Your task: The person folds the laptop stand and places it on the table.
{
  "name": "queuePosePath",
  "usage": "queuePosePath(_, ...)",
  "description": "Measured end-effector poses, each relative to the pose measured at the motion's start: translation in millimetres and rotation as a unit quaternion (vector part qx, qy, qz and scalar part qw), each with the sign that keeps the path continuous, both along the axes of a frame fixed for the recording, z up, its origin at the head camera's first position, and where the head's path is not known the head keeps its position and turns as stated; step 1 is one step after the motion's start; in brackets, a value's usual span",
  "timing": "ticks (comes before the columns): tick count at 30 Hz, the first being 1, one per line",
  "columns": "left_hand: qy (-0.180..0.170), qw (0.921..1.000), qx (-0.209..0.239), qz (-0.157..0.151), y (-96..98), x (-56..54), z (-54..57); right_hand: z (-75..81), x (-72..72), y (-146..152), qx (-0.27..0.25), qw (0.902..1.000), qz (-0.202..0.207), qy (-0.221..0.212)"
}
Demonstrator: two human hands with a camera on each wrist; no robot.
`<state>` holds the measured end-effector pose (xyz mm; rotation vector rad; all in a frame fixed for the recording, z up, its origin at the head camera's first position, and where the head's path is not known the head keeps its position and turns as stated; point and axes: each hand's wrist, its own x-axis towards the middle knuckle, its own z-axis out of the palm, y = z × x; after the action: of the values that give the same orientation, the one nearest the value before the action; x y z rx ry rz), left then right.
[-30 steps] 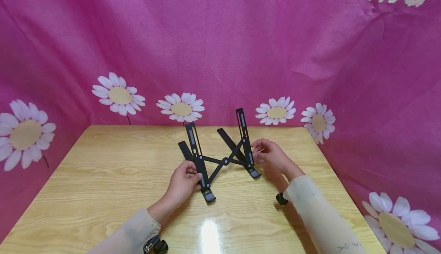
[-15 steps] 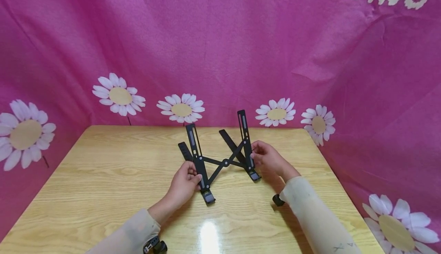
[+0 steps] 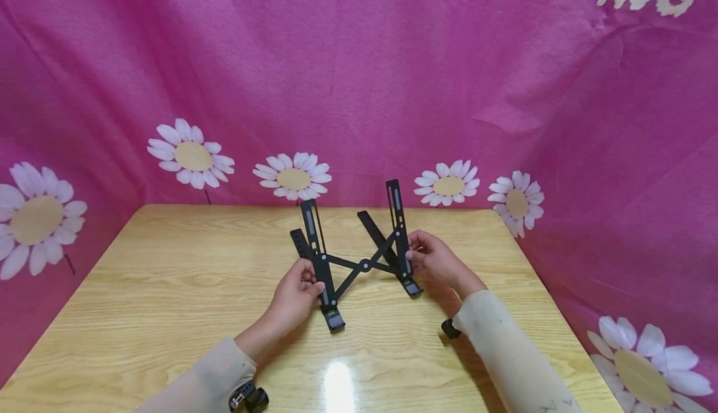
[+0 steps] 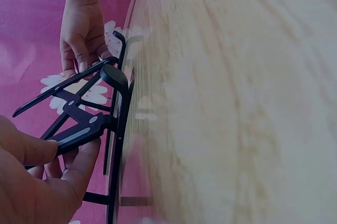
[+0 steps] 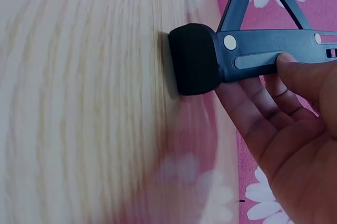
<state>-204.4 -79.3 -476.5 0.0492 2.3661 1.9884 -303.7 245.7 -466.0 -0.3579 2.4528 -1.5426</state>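
A black folding laptop stand (image 3: 365, 266) stands unfolded on the wooden table, its two side arms tilted up and joined by crossed bars. My left hand (image 3: 293, 294) pinches the left arm near its lower end, thumb on top and fingers beneath, as the left wrist view shows with the laptop stand (image 4: 79, 134). On the other side my right hand (image 3: 440, 260) grips the right arm the same way. In the right wrist view the thumb of the right hand (image 5: 295, 124) lies on the grey pad strip, close to the stand's front lip (image 5: 195, 59).
The light wooden table (image 3: 168, 313) reaches back to a pink cloth (image 3: 359, 89) printed with white daisies, which hangs behind it and along both sides. Black wrist devices sit at the left cuff (image 3: 249, 395) and the right cuff (image 3: 450, 329).
My right hand has moved from beside the right arm to grip it with the thumb on top. The stand's left arm has shifted slightly left with my left hand.
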Motion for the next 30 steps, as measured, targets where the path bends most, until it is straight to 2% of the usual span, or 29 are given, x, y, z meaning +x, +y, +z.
queuePosePath(10,0.0,0.9999,0.01,0.003,-9.7,-6.9,0.0,-4.4,9.9,-6.4,0.014,0.9998,-0.011,-0.006)
queuePosePath(16,-0.002,0.9995,0.019,-0.024,-22.8,-13.5,0.2,-4.9,15.4,-10.8,0.011,0.9996,-0.025,-0.005)
queuePosePath(20,-0.009,0.9993,0.009,-0.034,-34.5,-18.6,-0.2,-3.7,21.3,-16.6,0.009,0.9997,-0.019,-0.011)
queuePosePath(26,-0.012,0.9976,0.024,-0.064,-46.0,-25.9,0.6,-0.4,26.4,-23.3,0.011,0.9997,-0.02,-0.001)
queuePosePath(30,-0.016,0.9976,0.02,-0.065,-46.9,-29.7,1.6,0.9,27.0,-24.6,0.005,0.9997,-0.023,0.006)
